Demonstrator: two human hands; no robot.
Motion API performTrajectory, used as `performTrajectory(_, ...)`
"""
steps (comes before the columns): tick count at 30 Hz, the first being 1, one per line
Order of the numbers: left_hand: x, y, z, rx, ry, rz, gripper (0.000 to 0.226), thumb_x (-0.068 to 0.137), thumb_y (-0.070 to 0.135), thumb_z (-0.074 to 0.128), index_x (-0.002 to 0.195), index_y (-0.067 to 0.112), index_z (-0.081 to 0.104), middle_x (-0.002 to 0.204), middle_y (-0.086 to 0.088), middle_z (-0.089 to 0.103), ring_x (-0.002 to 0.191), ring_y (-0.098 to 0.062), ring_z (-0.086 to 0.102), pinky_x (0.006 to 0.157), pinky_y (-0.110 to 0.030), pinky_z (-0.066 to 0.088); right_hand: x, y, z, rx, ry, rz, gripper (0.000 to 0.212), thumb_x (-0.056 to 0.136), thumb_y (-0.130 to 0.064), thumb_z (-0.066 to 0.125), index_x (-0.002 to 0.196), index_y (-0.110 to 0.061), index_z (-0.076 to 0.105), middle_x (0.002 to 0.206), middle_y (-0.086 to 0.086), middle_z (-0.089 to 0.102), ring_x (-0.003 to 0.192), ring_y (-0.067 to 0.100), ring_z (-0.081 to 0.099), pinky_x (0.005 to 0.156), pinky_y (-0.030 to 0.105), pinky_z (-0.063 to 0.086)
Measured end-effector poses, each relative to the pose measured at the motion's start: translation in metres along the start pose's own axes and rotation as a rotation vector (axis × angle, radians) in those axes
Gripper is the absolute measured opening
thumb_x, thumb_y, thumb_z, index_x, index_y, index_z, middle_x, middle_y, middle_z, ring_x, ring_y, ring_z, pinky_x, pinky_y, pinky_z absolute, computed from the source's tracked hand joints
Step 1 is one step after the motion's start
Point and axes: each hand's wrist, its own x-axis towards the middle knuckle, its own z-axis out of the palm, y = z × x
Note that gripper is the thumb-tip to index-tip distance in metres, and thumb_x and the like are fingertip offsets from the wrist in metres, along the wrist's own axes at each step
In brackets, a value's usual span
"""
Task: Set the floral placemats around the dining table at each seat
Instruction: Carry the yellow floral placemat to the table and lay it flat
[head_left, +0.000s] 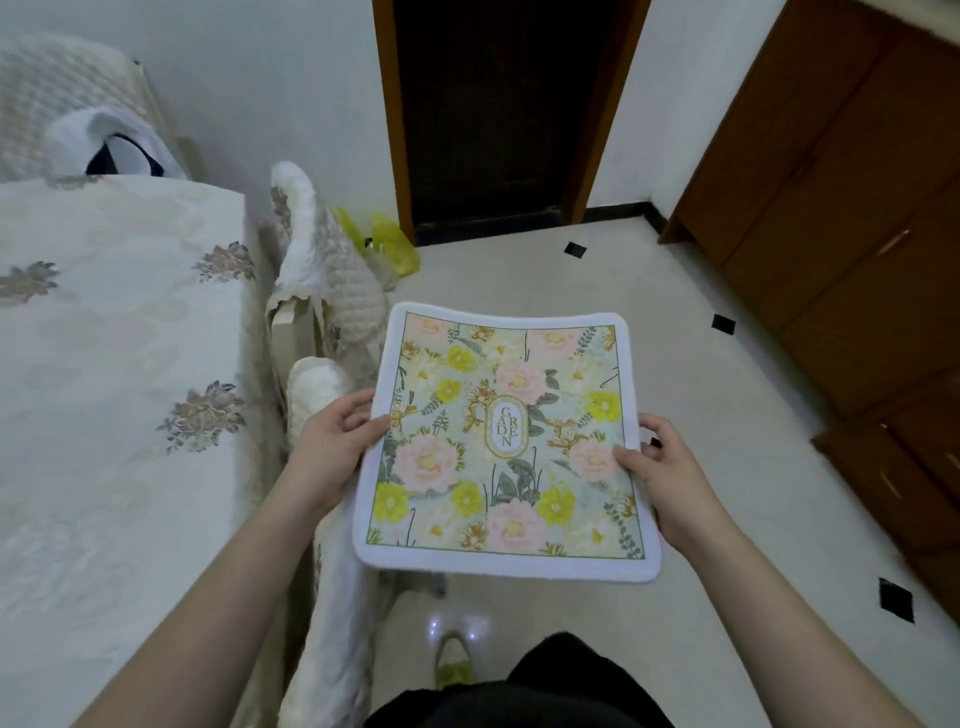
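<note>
Dining table (104, 364): it fills the left of the view under a pale cloth with embroidered flower sprigs. The part in view carries no placemat, so this side probably still awaits one.

Chairs (327, 291): padded, quilted backs stand pushed in against the table's right edge, marking seats. They sit between the person and the tabletop.

Left hand (337, 441): it grips the placemat's left edge, thumb on top and fingers curled beneath. The pinch sits near the middle of that side, likely to keep the soft mat from sagging.

Floral placemat (506, 441): it is held flat in the air over the floor, printed side up, clear of the table and to the right of it. The level hold suits laying it straight down at a seat.

Right hand (660, 467): it pinches the right edge the same way, thumb on the print and fingers under. The two grips face each other, which keeps the cloth taut.

Wooden cabinet (841, 208): it stands along the right wall, well apart from the mat.
</note>
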Motion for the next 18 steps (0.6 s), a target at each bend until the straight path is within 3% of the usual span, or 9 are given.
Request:
performTrajectory(5, 0.018, 0.005, -0.007, -0.046, 0.101, 0.005, 0.027, 0.093, 0.000, 0.060, 0.112, 0.019, 0.065, 0.093, -0.004, 0.077, 0.079, -0.022, 0.074, 0.068, -0.035, 0.062, 0.043, -0.021, 0.019, -0.029, -0.088, 0.009, 0.031, 0.093, -0.001, 0.056, 0.116, -0.022, 0.051, 0.096, 0.013, 0.073, 0.077, 0.033, 0.072, 0.068, 0.051, 0.059)
performTrajectory(11, 0.027, 0.001, -0.011, -0.088, 0.283, -0.039, 0.030, 0.092, 0.003, 0.063, 0.118, 0.018, 0.064, 0.095, -0.009, 0.076, 0.078, -0.025, 0.074, 0.064, -0.037, 0.060, 0.104, -0.042, 0.045, -0.110, -0.247, 0.030, 0.031, 0.094, -0.003, 0.057, 0.117, -0.022, 0.052, 0.097, 0.014, 0.073, 0.079, 0.035, 0.072, 0.066, 0.050, 0.060)
performTrajectory(15, 0.022, 0.003, -0.005, -0.127, 0.450, -0.057, 0.027, 0.092, 0.003, 0.064, 0.108, 0.024, 0.067, 0.099, -0.012, 0.076, 0.080, -0.028, 0.074, 0.076, -0.045, 0.059, 0.143, -0.058, 0.063, -0.159, -0.390, 0.043, 0.031, 0.094, -0.002, 0.056, 0.117, -0.021, 0.052, 0.097, 0.015, 0.072, 0.073, 0.031, 0.072, 0.059, 0.044, 0.060)
performTrajectory(18, 0.017, 0.006, 0.004, -0.139, 0.535, -0.065, 0.032, 0.092, 0.004, 0.064, 0.122, 0.016, 0.064, 0.107, -0.016, 0.073, 0.093, -0.039, 0.071, 0.086, -0.058, 0.055, 0.163, -0.072, 0.075, -0.210, -0.473, 0.034, 0.030, 0.094, -0.002, 0.055, 0.116, -0.023, 0.051, 0.096, 0.013, 0.072, 0.070, 0.028, 0.072, 0.055, 0.039, 0.058)
